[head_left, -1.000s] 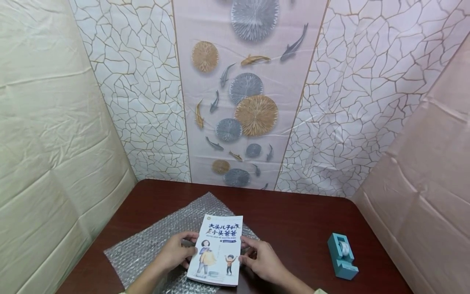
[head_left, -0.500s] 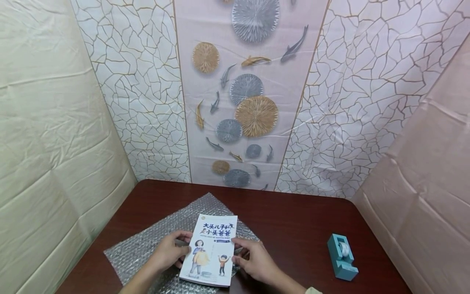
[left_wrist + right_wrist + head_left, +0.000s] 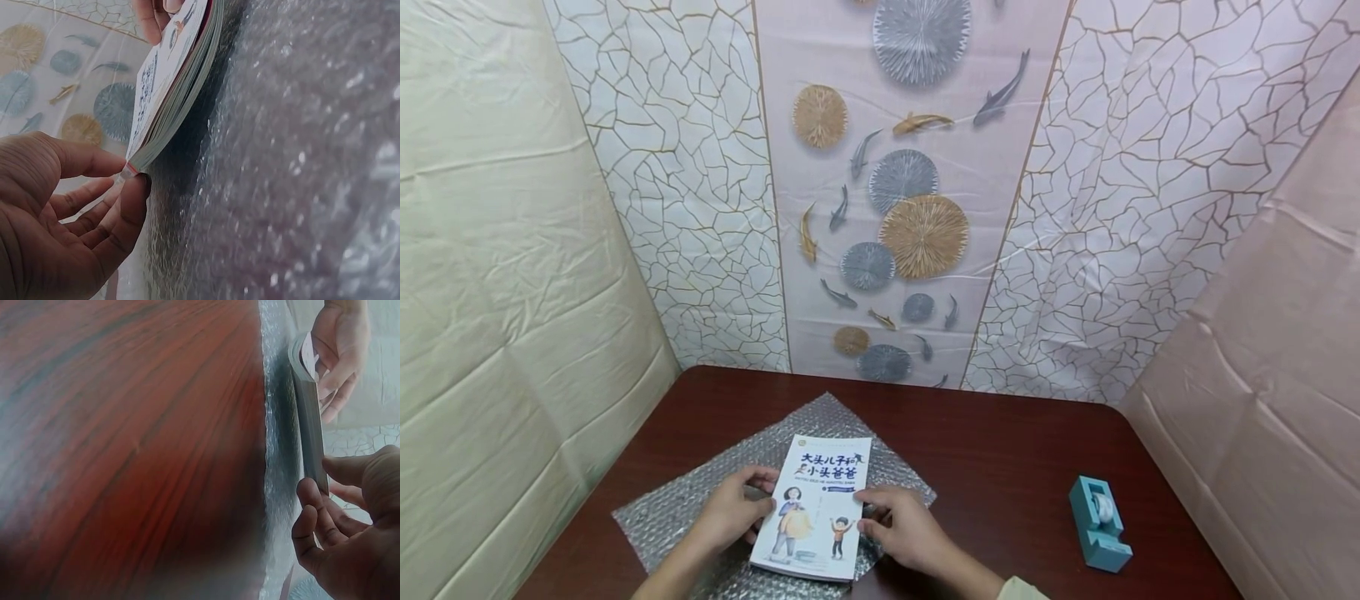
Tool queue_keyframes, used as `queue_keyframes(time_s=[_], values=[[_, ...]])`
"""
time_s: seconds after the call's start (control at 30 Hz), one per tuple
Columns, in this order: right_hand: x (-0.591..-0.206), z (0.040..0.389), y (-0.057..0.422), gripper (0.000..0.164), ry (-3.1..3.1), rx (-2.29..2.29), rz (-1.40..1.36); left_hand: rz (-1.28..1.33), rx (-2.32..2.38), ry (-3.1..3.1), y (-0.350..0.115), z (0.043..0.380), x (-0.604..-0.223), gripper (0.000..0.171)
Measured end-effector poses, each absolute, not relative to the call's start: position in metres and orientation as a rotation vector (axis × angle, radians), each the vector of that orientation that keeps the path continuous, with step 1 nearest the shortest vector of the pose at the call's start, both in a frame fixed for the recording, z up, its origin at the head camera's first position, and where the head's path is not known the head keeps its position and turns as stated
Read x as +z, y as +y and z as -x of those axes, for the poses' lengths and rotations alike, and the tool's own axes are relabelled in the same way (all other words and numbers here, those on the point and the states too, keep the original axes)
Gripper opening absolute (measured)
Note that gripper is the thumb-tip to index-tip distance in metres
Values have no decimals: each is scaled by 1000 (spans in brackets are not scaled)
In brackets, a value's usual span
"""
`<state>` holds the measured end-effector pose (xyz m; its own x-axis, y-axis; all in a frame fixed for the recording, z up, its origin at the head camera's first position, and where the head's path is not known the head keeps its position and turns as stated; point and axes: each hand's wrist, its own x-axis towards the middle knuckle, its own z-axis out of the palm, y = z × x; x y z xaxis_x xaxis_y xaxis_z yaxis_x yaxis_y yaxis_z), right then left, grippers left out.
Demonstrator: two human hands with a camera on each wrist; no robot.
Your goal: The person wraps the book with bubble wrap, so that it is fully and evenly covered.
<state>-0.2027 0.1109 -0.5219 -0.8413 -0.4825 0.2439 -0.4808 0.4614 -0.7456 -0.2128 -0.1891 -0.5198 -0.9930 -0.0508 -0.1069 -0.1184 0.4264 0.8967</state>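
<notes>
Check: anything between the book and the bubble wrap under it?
Only fingers: the left hand and right hand each pinch the book from above and below. Nothing else visible stands between it and the bubble wrap.

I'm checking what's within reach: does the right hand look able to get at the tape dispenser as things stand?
Probably, once it lets go: the right hand is gripping the book, but nothing visible stands between that hand and the tape dispenser.
</notes>
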Motion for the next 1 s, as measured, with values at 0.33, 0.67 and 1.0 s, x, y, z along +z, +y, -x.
queue_keyframes(time_s=[0.33, 0.67, 1.0], values=[[-524, 205, 98, 36, 2721, -1283, 918, 216, 1531, 2664, -198, 217, -522, 43], [-537, 213, 90, 33, 2820, -1222, 1051, 230, 1490, 2719, -205, 218, -523, 45], [-529, 210, 81, 35, 2819, -1171, 943, 241, 1431, 2770, -209, 219, -523, 40]])
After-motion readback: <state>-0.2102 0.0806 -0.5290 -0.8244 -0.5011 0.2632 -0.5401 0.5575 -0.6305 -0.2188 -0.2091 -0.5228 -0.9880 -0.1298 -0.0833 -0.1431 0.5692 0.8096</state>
